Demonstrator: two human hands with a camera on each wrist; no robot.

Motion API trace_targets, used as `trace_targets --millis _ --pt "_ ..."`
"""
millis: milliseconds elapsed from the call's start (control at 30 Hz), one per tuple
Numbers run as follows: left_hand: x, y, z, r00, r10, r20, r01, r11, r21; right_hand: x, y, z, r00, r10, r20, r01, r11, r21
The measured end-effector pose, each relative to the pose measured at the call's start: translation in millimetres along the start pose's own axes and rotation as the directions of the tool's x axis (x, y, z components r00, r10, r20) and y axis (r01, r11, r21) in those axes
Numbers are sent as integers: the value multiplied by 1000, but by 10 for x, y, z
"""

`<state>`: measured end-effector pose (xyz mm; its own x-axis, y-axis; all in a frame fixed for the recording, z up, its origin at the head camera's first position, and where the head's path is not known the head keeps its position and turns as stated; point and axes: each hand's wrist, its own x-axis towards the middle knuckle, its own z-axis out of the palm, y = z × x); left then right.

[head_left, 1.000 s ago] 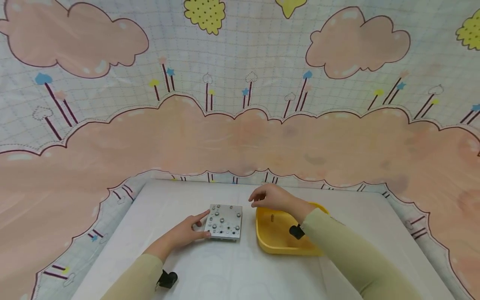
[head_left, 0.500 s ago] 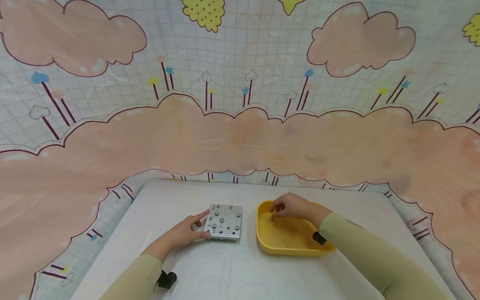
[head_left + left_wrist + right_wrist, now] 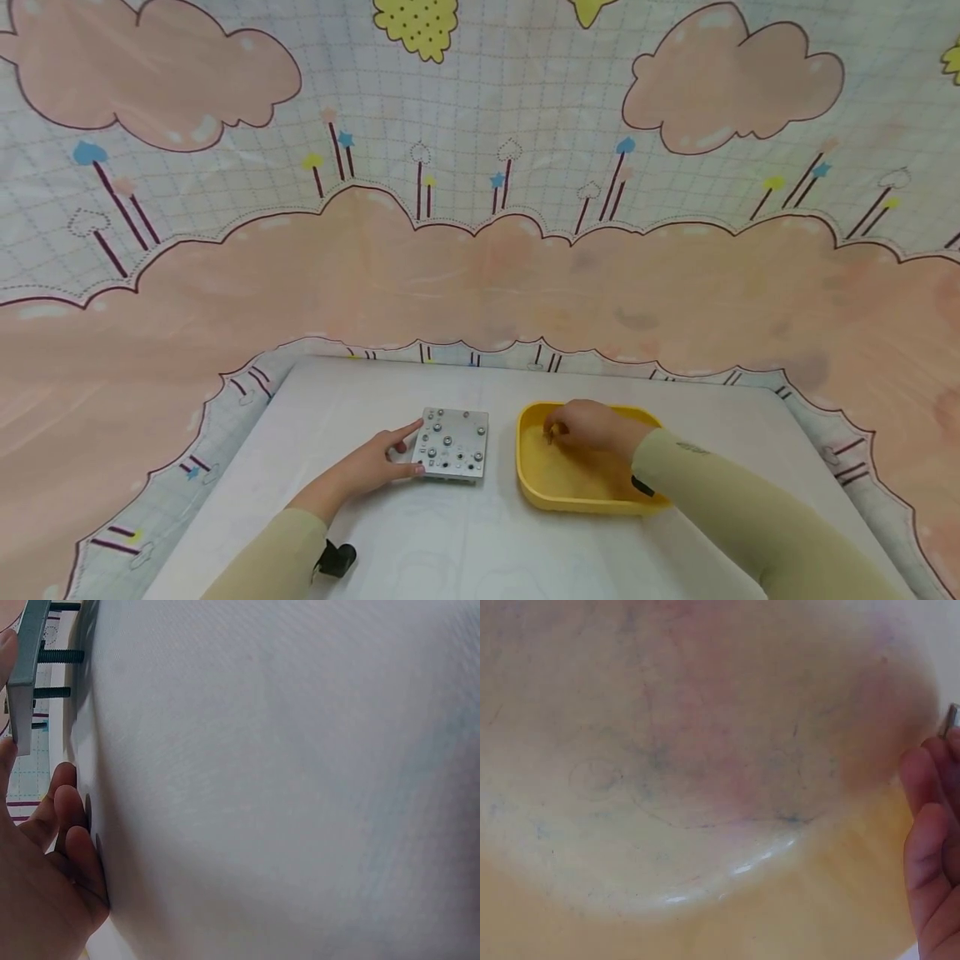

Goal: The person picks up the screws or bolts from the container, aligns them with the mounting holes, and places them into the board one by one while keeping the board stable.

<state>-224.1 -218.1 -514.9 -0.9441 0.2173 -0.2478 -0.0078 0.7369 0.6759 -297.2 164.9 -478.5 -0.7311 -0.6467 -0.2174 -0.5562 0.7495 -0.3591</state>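
Note:
A square metal plate (image 3: 452, 446) with several screw heads and holes in its top lies left of the tray. My left hand (image 3: 378, 462) holds the plate by its left side, thumb at the near corner and forefinger at the far one. In the left wrist view, dark threaded screws (image 3: 61, 656) stick out of the plate's underside, and the other fingers are curled at the white table. My right hand (image 3: 588, 425) is inside the yellow tray (image 3: 592, 504), fingertips pinching a small metal piece (image 3: 953, 718), mostly hidden by the fingers.
The white table (image 3: 390, 550) reaches back to a patterned cloth (image 3: 480, 283) that hangs behind and around it. A black wrist camera (image 3: 337, 560) sits under the left wrist. The tray's raised rim stands around the right hand.
My right hand has moved from above the tray's far left rim down into the tray and taken hold of the small metal piece lying there. The left hand and plate stay put.

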Motion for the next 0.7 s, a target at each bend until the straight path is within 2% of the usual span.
trace_targets --millis 200,400,700 --pt "18 3 12 1000 4 -4 -4 1000 -4 29 13 43 999 -48 -19 46 990 -131" --pt "39 -18 28 1000 9 -9 -9 1000 -3 45 35 67 996 -87 -30 79 976 -203" --pt "36 -32 26 1000 13 -15 -13 1000 1 58 4 85 1000 0 19 3 990 -139"
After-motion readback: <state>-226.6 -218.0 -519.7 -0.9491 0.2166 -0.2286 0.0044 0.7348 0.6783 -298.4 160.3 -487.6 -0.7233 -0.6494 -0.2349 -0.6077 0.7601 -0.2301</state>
